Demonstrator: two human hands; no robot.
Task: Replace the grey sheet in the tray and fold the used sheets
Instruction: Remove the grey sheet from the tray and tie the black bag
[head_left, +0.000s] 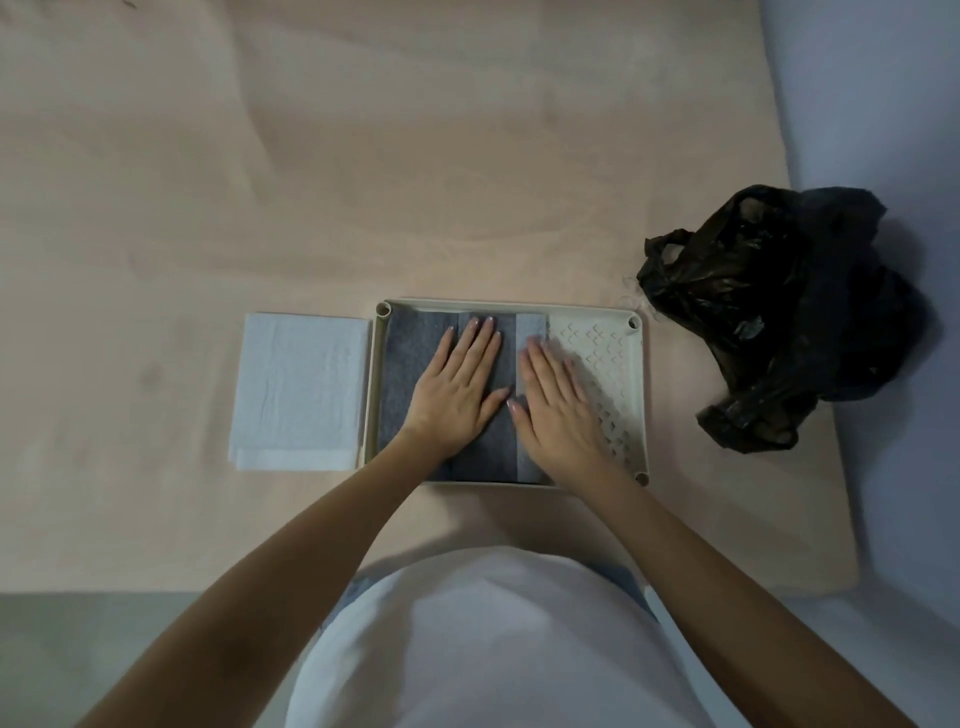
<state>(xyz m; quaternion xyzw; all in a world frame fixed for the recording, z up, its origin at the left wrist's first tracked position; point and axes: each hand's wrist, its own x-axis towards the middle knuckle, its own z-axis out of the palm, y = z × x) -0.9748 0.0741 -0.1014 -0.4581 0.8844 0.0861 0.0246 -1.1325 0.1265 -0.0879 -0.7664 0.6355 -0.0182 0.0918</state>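
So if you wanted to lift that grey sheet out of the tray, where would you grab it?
Probably at its right edge, coming from the right: the grey sheet ends mid-tray beside the bare patterned floor, so that edge is exposed. Both hands lie flat on it.

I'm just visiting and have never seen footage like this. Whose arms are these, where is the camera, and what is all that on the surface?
There is no machine: a person wears one camera on the head, looking down at their own arms. Both the left hand and the right hand lie flat, fingers straight, pressing a grey sheet into a cream tray. The sheet covers only the tray's left part; the patterned bottom shows on the right. Left of the tray lies a folded white sheet; to its right, a crumpled black plastic bag. Nothing is gripped.
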